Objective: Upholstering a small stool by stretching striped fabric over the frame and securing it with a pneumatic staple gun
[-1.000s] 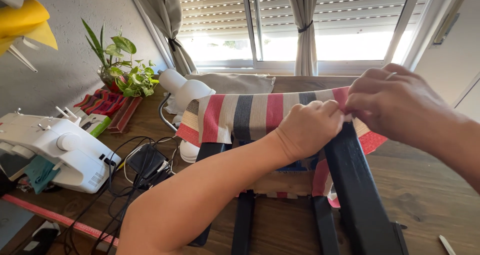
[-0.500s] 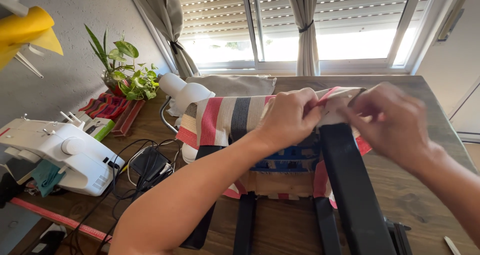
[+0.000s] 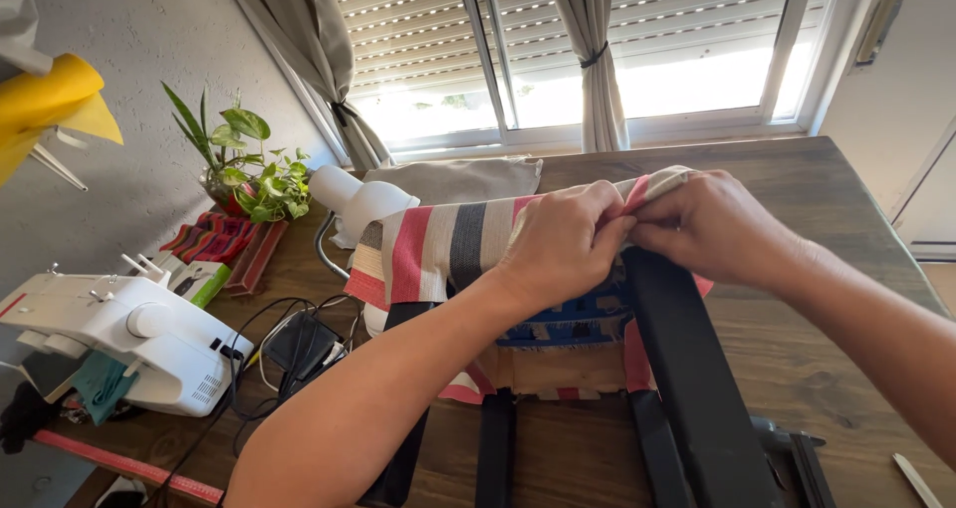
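Your left hand and your right hand meet at the top edge of the striped cloth; both grips are pinching that edge, fingertips pressed together and touching each other; the cloth hangs down and to the left from the pinch, draped over a black frame that stands on the wooden surface; one black bar sits right under your right hand; a white sewing machine rests far to the left, with black cables beside it; a green plant stands near the wall.
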